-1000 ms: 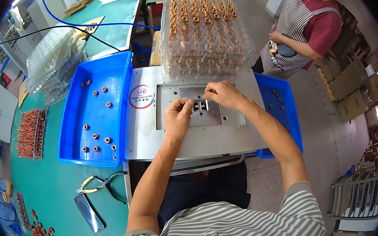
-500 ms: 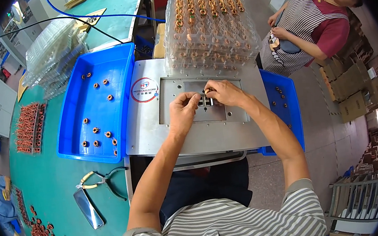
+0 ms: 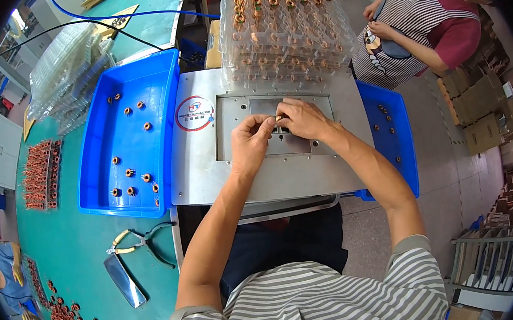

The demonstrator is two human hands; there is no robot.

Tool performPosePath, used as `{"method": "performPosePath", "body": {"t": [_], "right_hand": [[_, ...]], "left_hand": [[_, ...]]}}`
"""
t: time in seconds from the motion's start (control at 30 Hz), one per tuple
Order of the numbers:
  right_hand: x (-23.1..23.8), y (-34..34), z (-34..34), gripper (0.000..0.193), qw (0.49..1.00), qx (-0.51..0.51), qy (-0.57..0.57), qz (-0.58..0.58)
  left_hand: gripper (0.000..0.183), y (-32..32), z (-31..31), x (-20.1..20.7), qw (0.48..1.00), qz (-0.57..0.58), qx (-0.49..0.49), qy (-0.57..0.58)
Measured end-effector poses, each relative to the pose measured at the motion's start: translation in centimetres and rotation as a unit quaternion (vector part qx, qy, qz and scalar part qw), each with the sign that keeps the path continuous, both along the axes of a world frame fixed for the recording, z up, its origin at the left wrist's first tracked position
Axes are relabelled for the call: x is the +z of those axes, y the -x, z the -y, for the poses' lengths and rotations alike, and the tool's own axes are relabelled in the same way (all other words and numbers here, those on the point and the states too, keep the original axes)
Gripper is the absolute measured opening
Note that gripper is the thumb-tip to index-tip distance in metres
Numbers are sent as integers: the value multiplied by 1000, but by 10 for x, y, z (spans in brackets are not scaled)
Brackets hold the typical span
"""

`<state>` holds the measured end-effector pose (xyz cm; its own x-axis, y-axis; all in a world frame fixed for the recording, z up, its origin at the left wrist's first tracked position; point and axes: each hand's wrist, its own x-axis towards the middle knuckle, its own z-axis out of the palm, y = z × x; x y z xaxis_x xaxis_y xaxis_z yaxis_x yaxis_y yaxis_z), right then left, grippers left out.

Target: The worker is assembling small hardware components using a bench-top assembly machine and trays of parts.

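Observation:
My left hand [image 3: 251,143] and my right hand [image 3: 303,119] meet over the recessed plate of a metal bench fixture [image 3: 209,183]. Between their fingertips is a small copper-coloured ring coil [image 3: 278,119], mostly covered by the fingers. Thumb and forefinger of each hand are pinched together at it. Just beneath lies the slotted opening [image 3: 281,130] in the middle of the plate, partly hidden by my hands.
Left of the fixture, a blue tray [image 3: 94,175] holds several loose coils; another blue tray [image 3: 400,146] sits right. Behind stand stacked clear trays [image 3: 286,46] of coils. Pliers [image 3: 147,238] and a phone [image 3: 123,281] lie on the green table [image 3: 79,239]. A person [image 3: 405,34] stands back right.
My hands have drawn closer together, and the left fingertips now meet the coil at the right hand's fingers. The whole view has shifted slightly. Both trays keep their coils.

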<state>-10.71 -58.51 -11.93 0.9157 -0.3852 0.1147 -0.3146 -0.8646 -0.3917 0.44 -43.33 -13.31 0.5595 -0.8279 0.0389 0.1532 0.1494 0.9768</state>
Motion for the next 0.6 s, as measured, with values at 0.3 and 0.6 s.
{"method": "performPosePath", "body": {"t": [0.3, 0.6], "right_hand": [[-9, 0, -12, 17, 999, -27, 6, 17], [-16, -3, -8, 15, 999, -16, -8, 38]], "left_hand": [[17, 3, -6, -2, 1000, -3, -9, -7], [18, -1, -2, -11, 1000, -25, -10, 13]]}}
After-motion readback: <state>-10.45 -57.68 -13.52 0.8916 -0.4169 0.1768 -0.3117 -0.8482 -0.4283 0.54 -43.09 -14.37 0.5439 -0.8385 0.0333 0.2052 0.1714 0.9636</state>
